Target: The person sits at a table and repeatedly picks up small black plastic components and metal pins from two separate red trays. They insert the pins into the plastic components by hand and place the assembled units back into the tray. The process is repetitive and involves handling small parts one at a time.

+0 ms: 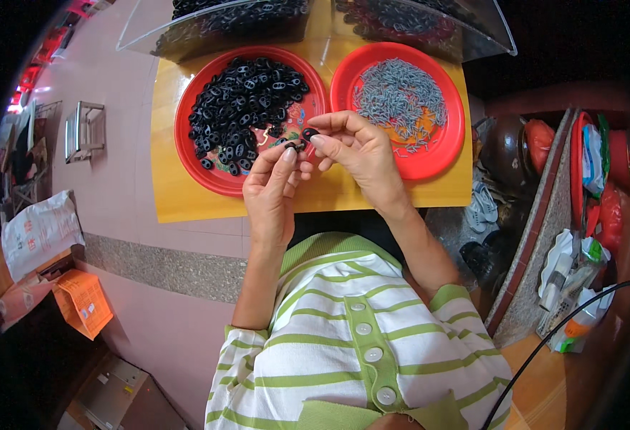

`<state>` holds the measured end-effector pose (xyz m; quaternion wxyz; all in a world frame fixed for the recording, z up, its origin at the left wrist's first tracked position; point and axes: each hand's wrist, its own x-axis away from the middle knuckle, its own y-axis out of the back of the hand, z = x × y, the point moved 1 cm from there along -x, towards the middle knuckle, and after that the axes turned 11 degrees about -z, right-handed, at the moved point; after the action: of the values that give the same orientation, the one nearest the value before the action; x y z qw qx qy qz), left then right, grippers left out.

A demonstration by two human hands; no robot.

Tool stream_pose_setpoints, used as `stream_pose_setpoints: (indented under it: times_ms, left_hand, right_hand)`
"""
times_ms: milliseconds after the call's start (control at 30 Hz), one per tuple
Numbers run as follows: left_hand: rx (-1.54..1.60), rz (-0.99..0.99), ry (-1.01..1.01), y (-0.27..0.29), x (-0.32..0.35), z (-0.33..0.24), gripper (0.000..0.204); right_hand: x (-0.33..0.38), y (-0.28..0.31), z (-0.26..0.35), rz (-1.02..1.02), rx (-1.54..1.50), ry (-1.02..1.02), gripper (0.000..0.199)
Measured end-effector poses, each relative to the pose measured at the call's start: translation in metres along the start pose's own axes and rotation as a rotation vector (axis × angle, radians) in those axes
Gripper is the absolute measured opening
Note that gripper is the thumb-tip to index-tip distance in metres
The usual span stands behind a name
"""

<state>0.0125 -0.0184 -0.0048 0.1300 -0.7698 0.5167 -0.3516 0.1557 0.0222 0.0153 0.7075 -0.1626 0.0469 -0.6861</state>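
My left hand and my right hand meet in front of the near edge of the left red plate. Between the left thumb and fingers is a small black plastic piece. My right thumb and forefinger pinch another small black piece, close to the first one. Whether the two pieces touch is too small to tell. A heap of black oval pieces with holes fills much of the left plate. On the right red plate lie many thin grey screw-like pieces.
Both plates stand on a yellow tabletop. Clear bins of black pieces rise along its far edge. At right are a stone ledge with bags and a black cable. A metal stool and an orange box are at left.
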Motion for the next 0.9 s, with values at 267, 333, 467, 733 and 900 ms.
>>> stream_pose_setpoints:
  times_ms: [267,333,467,733,900]
  left_hand:
    - [-0.039,-0.027,-0.034,0.0,-0.002,0.002,0.015]
    - [-0.04,-0.029,-0.033,0.0,-0.002,0.002,0.014]
    - [-0.019,-0.034,-0.037,-0.002,0.0,0.0,0.014]
    - [-0.02,-0.054,-0.007,-0.001,-0.001,-0.001,0.013]
    - [0.027,-0.033,0.079,0.002,-0.002,-0.002,0.013]
  right_hand:
    - [0.006,-0.004,-0.006,-0.001,-0.145,-0.094,0.024]
    - [0.006,-0.004,-0.006,-0.02,-0.131,-0.089,0.024]
    - [0.008,-0.006,-0.006,-0.022,-0.129,-0.084,0.024]
    - [0.009,-0.01,-0.011,-0.034,-0.108,-0.051,0.024]
    - [0.009,-0.009,-0.013,-0.036,-0.007,0.034,0.021]
